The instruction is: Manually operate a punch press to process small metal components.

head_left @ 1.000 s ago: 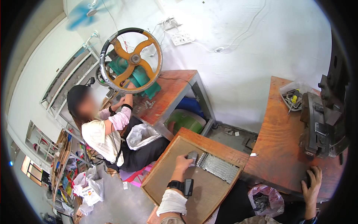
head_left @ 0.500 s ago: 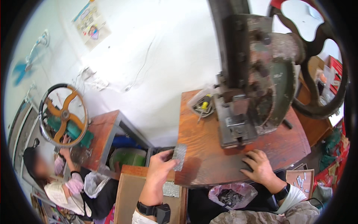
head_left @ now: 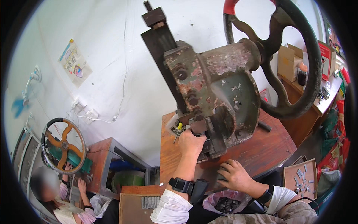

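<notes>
My left hand [head_left: 192, 143] reaches in at the die [head_left: 212, 145] of a worn green hand press [head_left: 229, 86]. Its thumb and fingers are closed near the tooling, and what they hold is hidden from view. My right hand [head_left: 236, 176] lies at the near edge of the wooden bench [head_left: 257, 149], fingers apart and holding nothing I can see. A grey patterned metal plate [head_left: 150, 202] rests on a brown box top [head_left: 130, 209] to the left. Beside the die, a yellow-handled tool [head_left: 179, 127] stands in a small clear container.
A large black handwheel [head_left: 311, 74] juts out on the press's right. A pink plastic bag [head_left: 210, 203] of dark metal pieces sits below the bench edge. At right is a tray [head_left: 289, 179] of small metal pieces. Another person [head_left: 61, 201] works at a second press, far left.
My left hand, which held a grey metal plate over the bench's left edge, has moved up and right into the die area. My right hand stays near the bench edge; the view has shifted.
</notes>
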Demonstrator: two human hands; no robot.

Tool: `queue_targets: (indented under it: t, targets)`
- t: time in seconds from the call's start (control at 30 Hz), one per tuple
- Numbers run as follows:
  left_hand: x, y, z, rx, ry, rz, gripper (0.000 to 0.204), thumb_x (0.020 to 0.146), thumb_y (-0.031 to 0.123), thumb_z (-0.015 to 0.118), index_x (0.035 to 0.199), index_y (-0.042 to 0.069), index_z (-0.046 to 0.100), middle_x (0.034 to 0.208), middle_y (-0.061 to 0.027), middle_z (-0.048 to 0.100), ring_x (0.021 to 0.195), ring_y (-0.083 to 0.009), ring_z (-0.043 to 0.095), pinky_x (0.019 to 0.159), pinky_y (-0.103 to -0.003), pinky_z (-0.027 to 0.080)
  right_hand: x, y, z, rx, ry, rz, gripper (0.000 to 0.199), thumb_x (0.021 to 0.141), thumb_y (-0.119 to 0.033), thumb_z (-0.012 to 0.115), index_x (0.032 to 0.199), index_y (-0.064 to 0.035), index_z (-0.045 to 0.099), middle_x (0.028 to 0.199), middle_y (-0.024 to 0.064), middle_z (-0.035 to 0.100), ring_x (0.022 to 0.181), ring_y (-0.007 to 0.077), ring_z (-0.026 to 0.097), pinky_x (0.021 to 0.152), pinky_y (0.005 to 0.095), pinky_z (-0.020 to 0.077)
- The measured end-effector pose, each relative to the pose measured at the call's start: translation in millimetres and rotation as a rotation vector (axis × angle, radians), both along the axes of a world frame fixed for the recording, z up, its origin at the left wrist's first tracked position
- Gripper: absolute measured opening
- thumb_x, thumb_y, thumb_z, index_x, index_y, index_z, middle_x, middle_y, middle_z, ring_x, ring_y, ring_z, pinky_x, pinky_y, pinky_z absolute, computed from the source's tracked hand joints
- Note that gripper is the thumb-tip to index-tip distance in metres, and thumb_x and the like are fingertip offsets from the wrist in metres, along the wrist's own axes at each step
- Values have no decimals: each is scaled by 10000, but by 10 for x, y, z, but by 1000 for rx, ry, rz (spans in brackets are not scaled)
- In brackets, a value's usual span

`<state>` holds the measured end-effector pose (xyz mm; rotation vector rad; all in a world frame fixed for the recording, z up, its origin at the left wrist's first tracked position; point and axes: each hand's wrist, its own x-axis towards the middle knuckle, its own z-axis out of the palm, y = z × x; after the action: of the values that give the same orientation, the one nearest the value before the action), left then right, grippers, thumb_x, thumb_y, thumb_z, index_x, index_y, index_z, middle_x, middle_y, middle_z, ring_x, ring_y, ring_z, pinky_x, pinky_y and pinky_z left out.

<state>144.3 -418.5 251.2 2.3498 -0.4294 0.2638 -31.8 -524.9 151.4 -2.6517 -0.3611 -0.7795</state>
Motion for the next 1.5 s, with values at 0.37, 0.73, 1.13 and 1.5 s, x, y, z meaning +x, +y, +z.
queue_targets:
  t: [0.37,0.73,1.13,1.5]
  targets:
    - [73,161,-12,-565,487,-363,341,785,23,527,1116,-36,586,1084,-110,647,1002,-195,589,883,-300,429,-23,-78,-20,88,-3,22,368,709,-266,721,1005,-61,642,1111,124,565,1086,318,490,898,425,427]
    - [290,220,-568,-284,31,-314,443,742,-4,497,1180,27,556,1180,-230,498,1129,-369,444,994,-392,356,791,-306,586,400,-151,13,610,758,-327,716,1225,3,505,1254,209,486,1143,397,466,953,451,416]
    - [319,245,-629,-292,-15,-303,463,767,44,505,1230,63,529,1215,-216,472,1175,-368,425,1010,-417,330,1160,-361,590,321,62,2,845,682,-432,754,1289,53,420,1302,237,457,1223,406,416,1015,425,366]
    - [321,213,-693,-220,-85,-340,518,778,48,496,1293,110,491,1289,-165,468,1207,-358,394,1034,-490,252,1273,-326,638,456,4,-9,790,586,-269,839,1217,59,496,1195,230,546,1135,352,522,972,389,413]
